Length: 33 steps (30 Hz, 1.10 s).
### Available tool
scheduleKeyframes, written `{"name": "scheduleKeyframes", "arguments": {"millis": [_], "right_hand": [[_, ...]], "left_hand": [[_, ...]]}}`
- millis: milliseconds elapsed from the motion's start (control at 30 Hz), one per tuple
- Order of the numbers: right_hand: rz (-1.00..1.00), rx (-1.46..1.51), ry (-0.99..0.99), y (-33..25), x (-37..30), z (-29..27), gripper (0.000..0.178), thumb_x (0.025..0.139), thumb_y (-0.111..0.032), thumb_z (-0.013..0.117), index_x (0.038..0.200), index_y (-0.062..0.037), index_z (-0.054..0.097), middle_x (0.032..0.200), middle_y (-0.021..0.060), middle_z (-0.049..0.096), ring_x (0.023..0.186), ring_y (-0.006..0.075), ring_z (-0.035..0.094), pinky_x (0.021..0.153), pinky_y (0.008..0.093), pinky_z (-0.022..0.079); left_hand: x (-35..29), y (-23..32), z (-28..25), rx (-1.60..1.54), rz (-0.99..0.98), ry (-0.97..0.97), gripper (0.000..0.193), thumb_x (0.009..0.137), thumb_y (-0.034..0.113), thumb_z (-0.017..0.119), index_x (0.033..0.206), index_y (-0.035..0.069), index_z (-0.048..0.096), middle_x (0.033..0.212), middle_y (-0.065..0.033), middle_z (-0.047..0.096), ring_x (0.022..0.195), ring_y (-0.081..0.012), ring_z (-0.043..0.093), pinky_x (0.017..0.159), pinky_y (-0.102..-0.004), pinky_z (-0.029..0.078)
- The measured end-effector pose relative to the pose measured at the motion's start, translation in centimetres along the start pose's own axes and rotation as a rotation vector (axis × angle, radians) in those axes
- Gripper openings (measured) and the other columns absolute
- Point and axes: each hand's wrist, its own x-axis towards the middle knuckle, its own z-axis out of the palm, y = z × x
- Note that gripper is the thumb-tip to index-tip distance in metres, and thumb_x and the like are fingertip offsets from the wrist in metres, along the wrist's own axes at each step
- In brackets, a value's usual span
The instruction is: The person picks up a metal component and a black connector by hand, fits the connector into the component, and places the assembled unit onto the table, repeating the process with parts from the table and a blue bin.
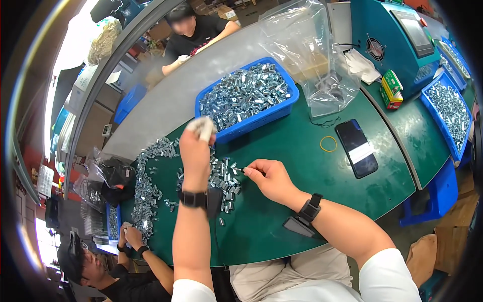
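Note:
My right hand (271, 177) pinches a small metal piece (243, 169) between thumb and fingertips, just above the green table. Beside it lies a loose pile of short silvery metal pieces (226, 183), partly hidden by my left forearm. My left hand (195, 146) is raised at the near left corner of a blue basket (246, 123). White covering (203, 128) wraps its fingers, which are blurred; whether they hold anything cannot be made out. Many more such metal pieces (241, 93) fill the basket.
A strip of metal pieces (143, 196) runs along the table's left side, where a co-worker's hands (132, 236) are busy. Toward the right lie a phone (356, 148), a yellow rubber band (328, 144) and a clear plastic bag (322, 75). A teal machine (377, 30) stands beyond; another person sits opposite.

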Motion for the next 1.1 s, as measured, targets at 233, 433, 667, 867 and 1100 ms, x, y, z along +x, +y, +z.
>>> {"name": "scheduleKeyframes", "arguments": {"millis": [233, 433, 667, 867, 1100], "right_hand": [[0.017, 0.033, 0.007, 0.2, -0.1, 0.3, 0.023, 0.095, -0.021, 0.065, 0.090, 0.0014, 0.068, 0.064, 0.0050, 0.059, 0.058, 0.0095, 0.049, 0.054, 0.0296, 0.042], [0.041, 0.090, 0.013, 1.9, 0.5, 0.3, 0.022, 0.099, -0.020, 0.062, 0.092, -0.0008, 0.069, 0.067, -0.0068, 0.053, 0.062, 0.0022, 0.041, 0.053, 0.0232, 0.034], [0.055, 0.118, 0.013, 1.9, 0.1, 1.2, 0.023, 0.100, -0.021, 0.060, 0.092, -0.0013, 0.069, 0.068, -0.0083, 0.050, 0.062, 0.0018, 0.038, 0.053, 0.0232, 0.030], [0.018, 0.158, 0.023, 2.1, 0.4, 0.6, 0.021, 0.099, -0.019, 0.061, 0.094, -0.0010, 0.069, 0.070, -0.0070, 0.054, 0.064, 0.0023, 0.042, 0.056, 0.0230, 0.035], [-0.168, 0.057, 0.067, 2.3, 1.1, -3.5, 0.014, 0.092, -0.014, 0.068, 0.093, -0.0008, 0.070, 0.075, 0.0050, 0.068, 0.069, 0.0092, 0.059, 0.062, 0.0298, 0.050]], "left_hand": [[2.0, -1.0, 0.2, -0.198, -0.159, 0.014, 0.027, 0.099, 0.019, 0.060, 0.117, 0.000, 0.065, 0.091, -0.0052, 0.069, 0.071, -0.0082, 0.058, 0.061, -0.0216, 0.045], [-4.8, -3.5, -2.7, 0.015, -0.235, -0.001, 0.020, 0.096, 0.014, 0.064, 0.110, 0.002, 0.068, 0.092, -0.0059, 0.070, 0.069, -0.0100, 0.058, 0.062, -0.0247, 0.046], [-7.0, -6.4, -2.1, 0.671, 0.018, -0.231, 0.019, 0.086, 0.009, 0.072, 0.103, 0.001, 0.071, 0.088, -0.0092, 0.070, 0.072, -0.0172, 0.064, 0.067, -0.0305, 0.051], [-5.9, -7.8, -0.8, 0.720, 0.196, -0.269, 0.023, 0.086, 0.008, 0.071, 0.107, 0.001, 0.070, 0.087, -0.0093, 0.071, 0.077, -0.0180, 0.068, 0.069, -0.0308, 0.052], [-8.5, -4.1, 2.5, -0.295, -0.230, -0.060, 0.019, 0.095, 0.007, 0.061, 0.112, 0.000, 0.066, 0.093, -0.0020, 0.062, 0.079, -0.0104, 0.057, 0.070, -0.0231, 0.047]]}}
